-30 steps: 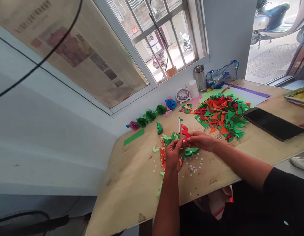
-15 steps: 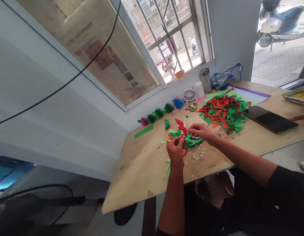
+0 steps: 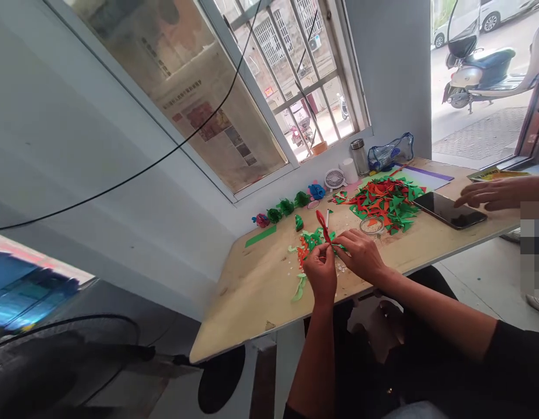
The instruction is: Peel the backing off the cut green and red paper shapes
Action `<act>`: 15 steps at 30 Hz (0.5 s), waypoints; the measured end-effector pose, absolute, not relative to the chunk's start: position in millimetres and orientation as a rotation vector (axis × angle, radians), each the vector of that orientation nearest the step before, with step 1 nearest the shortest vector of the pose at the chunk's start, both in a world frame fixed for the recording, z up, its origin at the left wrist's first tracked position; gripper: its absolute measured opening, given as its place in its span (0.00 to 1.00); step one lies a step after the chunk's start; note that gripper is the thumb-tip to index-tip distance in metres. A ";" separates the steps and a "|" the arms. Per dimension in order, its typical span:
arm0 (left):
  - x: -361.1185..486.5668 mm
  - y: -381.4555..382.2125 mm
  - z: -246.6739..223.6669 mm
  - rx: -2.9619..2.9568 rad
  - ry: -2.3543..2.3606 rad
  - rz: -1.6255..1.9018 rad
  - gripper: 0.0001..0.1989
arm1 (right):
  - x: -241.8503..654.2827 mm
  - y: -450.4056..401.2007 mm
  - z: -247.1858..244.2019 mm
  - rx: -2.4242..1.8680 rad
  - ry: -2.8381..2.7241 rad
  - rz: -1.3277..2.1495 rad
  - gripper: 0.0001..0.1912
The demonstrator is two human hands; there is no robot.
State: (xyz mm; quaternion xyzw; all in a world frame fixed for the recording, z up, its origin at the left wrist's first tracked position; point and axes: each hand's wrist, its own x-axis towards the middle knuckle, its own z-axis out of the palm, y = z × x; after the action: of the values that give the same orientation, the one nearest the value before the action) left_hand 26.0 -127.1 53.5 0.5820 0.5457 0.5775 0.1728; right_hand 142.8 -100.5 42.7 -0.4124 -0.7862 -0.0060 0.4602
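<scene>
Left hand (image 3: 322,270) is pinching a red paper cutout (image 3: 321,220); right hand (image 3: 360,253) is working just beside, can't tell its grip.

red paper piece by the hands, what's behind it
Behind the red paper piece a white pen-like stick and some green paper pieces show. What lies behind the left hand and right hand is covered.

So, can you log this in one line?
left hand: pinching red piece | right hand: beside it, grip unclear | phone: on table
</scene>
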 end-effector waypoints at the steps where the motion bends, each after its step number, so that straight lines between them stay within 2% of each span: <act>1: 26.0 -130.8 53.6 1.687 1.557 1.621 0.09 | 143.2 -103.7 42.7 -1.021 -1.930 -0.016 0.11; 15: 21.8 -142.5 42.9 1.875 1.669 1.651 0.08 | 139.3 -110.8 40.7 -1.120 -1.837 0.372 0.11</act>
State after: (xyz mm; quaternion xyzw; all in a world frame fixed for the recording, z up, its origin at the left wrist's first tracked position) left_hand 21.8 -142.5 42.9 0.6226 0.5541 0.5483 0.0684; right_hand 139.3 -110.8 40.7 -0.4551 -0.7466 0.1511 0.4611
